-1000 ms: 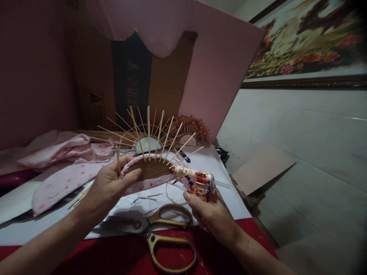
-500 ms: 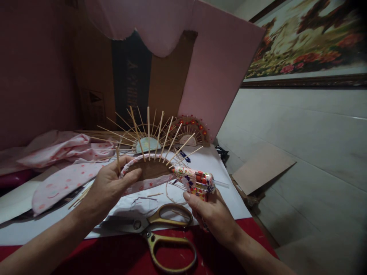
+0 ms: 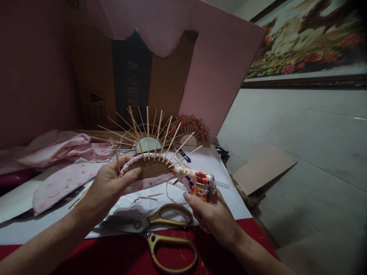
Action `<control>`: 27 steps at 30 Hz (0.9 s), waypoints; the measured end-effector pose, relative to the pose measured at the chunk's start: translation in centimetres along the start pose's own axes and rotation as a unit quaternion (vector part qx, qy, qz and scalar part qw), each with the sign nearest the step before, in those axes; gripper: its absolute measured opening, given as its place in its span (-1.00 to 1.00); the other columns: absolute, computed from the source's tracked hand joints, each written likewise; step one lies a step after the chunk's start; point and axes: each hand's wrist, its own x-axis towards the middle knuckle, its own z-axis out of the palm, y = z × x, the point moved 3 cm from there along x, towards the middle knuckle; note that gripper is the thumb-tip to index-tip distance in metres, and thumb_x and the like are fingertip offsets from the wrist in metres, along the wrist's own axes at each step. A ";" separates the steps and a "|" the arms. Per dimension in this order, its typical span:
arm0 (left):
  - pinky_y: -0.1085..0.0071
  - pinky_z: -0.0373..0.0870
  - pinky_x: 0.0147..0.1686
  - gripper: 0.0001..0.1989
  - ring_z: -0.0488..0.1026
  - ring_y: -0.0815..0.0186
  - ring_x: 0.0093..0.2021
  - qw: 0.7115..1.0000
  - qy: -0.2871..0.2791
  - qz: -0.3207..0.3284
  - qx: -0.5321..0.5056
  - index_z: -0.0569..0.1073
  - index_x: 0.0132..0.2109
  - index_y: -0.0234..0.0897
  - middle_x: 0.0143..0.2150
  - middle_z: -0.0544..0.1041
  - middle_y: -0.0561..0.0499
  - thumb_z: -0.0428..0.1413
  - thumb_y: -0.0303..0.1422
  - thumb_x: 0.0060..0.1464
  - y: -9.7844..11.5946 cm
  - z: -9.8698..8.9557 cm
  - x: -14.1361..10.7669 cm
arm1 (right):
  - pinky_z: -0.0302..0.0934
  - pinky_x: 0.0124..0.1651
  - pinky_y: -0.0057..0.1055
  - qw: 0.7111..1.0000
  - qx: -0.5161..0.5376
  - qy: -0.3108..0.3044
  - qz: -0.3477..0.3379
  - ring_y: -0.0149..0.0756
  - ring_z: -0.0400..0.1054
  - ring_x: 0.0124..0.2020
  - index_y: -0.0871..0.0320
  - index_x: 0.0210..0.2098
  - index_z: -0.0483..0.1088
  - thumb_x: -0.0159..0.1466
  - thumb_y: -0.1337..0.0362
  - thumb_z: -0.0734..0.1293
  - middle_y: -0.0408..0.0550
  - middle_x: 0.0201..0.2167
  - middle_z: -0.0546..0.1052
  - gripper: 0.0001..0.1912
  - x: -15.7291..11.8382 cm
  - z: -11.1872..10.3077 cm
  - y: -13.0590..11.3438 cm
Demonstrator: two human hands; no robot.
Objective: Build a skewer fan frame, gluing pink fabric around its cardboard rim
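Between thumb and fingers, my left hand (image 3: 110, 185) grips a half-round cardboard piece (image 3: 150, 170) edged with pink spotted cloth. Several thin wooden sticks (image 3: 159, 133) fan upward from its curved edge, and one more stick (image 3: 117, 157) stands by my left fingers. My right hand (image 3: 215, 214) is closed round the handle of a glue gun (image 3: 197, 179) covered in colourful patterns. Its nozzle meets the right end of the cardboard piece, near the lowest stick. A clear glue stick (image 3: 222, 184) pokes out of its back.
Large scissors (image 3: 172, 240) with gold handles lie in front, across white paper (image 3: 229, 206) and red cloth (image 3: 114, 252). Two fan-shaped pieces, one pale blue (image 3: 147, 144) and one with red beads (image 3: 189, 139), stand behind. Spotted pink cloth (image 3: 69, 179) lies left; a pink-covered cardboard box (image 3: 220, 65) rises behind.
Almost nothing differs. The cardboard piece and its sticks have shifted very slightly; the glue gun's nozzle stays at the right end.
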 end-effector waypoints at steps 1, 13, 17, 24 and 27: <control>0.47 0.35 -0.37 -0.86 0.43 0.34 -0.39 1.000 0.000 -0.001 -0.002 0.44 -0.25 -0.15 -0.43 0.50 0.17 0.17 -0.29 0.00 0.0 0.0 0.0 | 0.18 -0.47 -0.42 1.000 0.001 -0.001 0.002 -0.34 0.26 -0.55 0.16 -0.40 0.40 0.22 0.18 0.25 -0.19 -0.67 0.33 -0.81 0.0 0.0 0.0; 0.43 0.34 -0.36 -0.87 0.43 0.31 -0.38 1.000 0.014 0.001 0.011 0.43 -0.29 -0.21 -0.44 0.49 0.14 0.17 -0.29 -0.01 0.0 -0.4 0.1 | 0.15 -0.55 -0.44 1.000 -0.001 -0.003 0.001 -0.36 0.21 -0.65 0.15 -0.32 0.46 0.22 0.18 0.26 -0.23 -0.76 0.28 -0.80 0.1 0.0 0.1; 0.43 0.37 -0.38 -0.86 0.44 0.32 -0.40 1.000 0.012 -0.014 -0.016 0.43 -0.27 -0.18 -0.42 0.51 0.14 0.17 -0.29 -0.01 -0.1 -0.3 0.1 | 0.17 -0.51 -0.40 1.000 0.001 0.005 0.005 -0.29 0.27 -0.61 0.12 -0.41 0.47 0.22 0.16 0.26 -0.19 -0.76 0.30 -0.79 0.1 0.0 0.2; 0.48 0.38 -0.42 -0.85 0.45 0.33 -0.40 1.000 0.013 -0.004 -0.020 0.44 -0.28 -0.20 -0.43 0.53 0.13 0.19 -0.29 -0.03 -0.3 -0.4 0.4 | 0.16 -0.50 -0.42 1.000 0.007 0.023 -0.002 -0.33 0.26 -0.58 0.17 -0.46 0.43 0.20 0.21 0.28 -0.18 -0.72 0.33 -0.81 0.1 0.0 -0.1; 0.45 0.40 -0.40 -0.84 0.44 0.34 -0.44 1.000 0.009 -0.013 -0.025 0.43 -0.27 -0.21 -0.45 0.51 0.14 0.19 -0.30 -0.03 -0.5 -0.4 0.3 | 0.13 -0.52 -0.45 1.000 0.011 0.023 -0.002 -0.38 0.21 -0.62 0.19 -0.46 0.41 0.20 0.21 0.28 -0.21 -0.73 0.29 -0.81 0.1 0.0 0.0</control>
